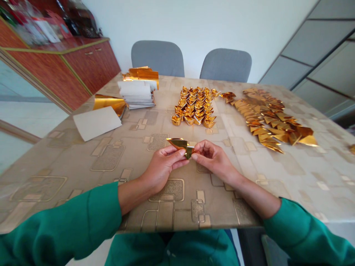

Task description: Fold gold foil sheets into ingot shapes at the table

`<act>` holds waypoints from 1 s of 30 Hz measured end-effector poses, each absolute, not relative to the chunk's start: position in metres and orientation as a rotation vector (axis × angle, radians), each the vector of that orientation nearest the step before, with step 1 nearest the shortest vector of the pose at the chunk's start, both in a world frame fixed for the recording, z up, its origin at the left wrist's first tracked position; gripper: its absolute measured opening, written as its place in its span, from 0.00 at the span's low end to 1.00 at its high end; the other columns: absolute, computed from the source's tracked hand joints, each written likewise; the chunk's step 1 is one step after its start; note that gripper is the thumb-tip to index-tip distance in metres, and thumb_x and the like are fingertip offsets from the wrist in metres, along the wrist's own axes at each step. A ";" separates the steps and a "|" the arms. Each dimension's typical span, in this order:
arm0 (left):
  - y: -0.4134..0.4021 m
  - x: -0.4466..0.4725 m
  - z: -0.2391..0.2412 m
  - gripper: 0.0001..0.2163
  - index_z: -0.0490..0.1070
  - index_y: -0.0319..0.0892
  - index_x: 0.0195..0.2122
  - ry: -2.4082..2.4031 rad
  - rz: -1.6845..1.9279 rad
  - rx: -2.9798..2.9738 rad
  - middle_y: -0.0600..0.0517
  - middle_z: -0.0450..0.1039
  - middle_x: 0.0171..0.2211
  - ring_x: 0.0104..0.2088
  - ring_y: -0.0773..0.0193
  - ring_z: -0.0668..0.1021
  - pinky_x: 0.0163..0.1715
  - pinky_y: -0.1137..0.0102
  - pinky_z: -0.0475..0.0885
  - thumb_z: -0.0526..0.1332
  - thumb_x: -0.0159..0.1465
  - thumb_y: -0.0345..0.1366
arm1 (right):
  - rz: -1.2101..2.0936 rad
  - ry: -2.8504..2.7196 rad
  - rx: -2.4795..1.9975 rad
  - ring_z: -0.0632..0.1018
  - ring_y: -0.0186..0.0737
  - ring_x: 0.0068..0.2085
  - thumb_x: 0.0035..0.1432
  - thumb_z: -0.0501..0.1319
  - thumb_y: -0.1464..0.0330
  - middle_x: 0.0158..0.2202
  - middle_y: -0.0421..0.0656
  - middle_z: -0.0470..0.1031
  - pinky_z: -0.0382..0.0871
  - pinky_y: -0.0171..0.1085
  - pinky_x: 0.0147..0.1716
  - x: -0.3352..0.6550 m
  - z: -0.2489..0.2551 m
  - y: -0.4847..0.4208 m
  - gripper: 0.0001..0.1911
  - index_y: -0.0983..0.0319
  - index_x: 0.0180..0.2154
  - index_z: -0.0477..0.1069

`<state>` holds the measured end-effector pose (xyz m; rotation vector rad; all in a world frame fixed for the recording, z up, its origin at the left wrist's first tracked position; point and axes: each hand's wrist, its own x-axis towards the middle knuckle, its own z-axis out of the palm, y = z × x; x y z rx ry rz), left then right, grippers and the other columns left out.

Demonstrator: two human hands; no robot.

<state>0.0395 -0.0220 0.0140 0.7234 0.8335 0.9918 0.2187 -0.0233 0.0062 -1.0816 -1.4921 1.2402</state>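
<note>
My left hand point(163, 165) and my right hand point(213, 158) meet over the middle of the table, both pinching one folded piece of gold foil paper point(181, 145). The left fingers grip its wider part, the right fingertips pinch its lower right corner. Beyond my hands lies a tidy cluster of finished gold ingot shapes point(194, 107). To the right a long heap of folded gold triangles point(270, 119) spreads across the table.
A stack of white-backed gold sheets point(138, 89) sits at the back left, with one white sheet point(96, 122) and a loose gold sheet point(108, 103) nearer. Two grey chairs point(191, 61) stand behind the patterned table point(83, 162). A red cabinet point(69, 66) is at left.
</note>
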 end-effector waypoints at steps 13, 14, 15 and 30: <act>-0.020 0.039 0.014 0.08 0.80 0.39 0.34 0.828 1.009 0.665 0.52 0.80 0.34 0.36 0.67 0.79 0.43 0.70 0.75 0.73 0.53 0.34 | 1.193 -1.514 -1.083 0.68 0.33 0.30 0.57 0.65 0.59 0.28 0.37 0.67 0.63 0.34 0.27 0.218 0.005 -0.026 0.12 0.59 0.37 0.67; -0.020 0.039 0.014 0.08 0.80 0.39 0.34 0.829 1.008 0.666 0.52 0.80 0.34 0.36 0.67 0.79 0.43 0.70 0.75 0.73 0.53 0.34 | 1.189 -1.513 -1.081 0.68 0.33 0.29 0.57 0.65 0.59 0.28 0.37 0.67 0.62 0.34 0.27 0.218 0.005 -0.026 0.12 0.59 0.37 0.67; -0.020 0.039 0.014 0.08 0.80 0.39 0.34 0.828 1.008 0.666 0.52 0.80 0.34 0.35 0.67 0.79 0.43 0.70 0.75 0.73 0.53 0.34 | 1.189 -1.508 -1.075 0.68 0.33 0.29 0.57 0.65 0.59 0.28 0.37 0.67 0.62 0.34 0.26 0.218 0.005 -0.026 0.12 0.59 0.37 0.67; -0.023 0.041 0.012 0.07 0.80 0.41 0.35 0.779 1.038 0.709 0.52 0.80 0.35 0.37 0.66 0.80 0.46 0.68 0.75 0.72 0.56 0.34 | 1.110 -1.548 -1.076 0.68 0.33 0.28 0.58 0.65 0.59 0.28 0.36 0.67 0.62 0.33 0.26 0.215 0.012 -0.031 0.13 0.58 0.40 0.66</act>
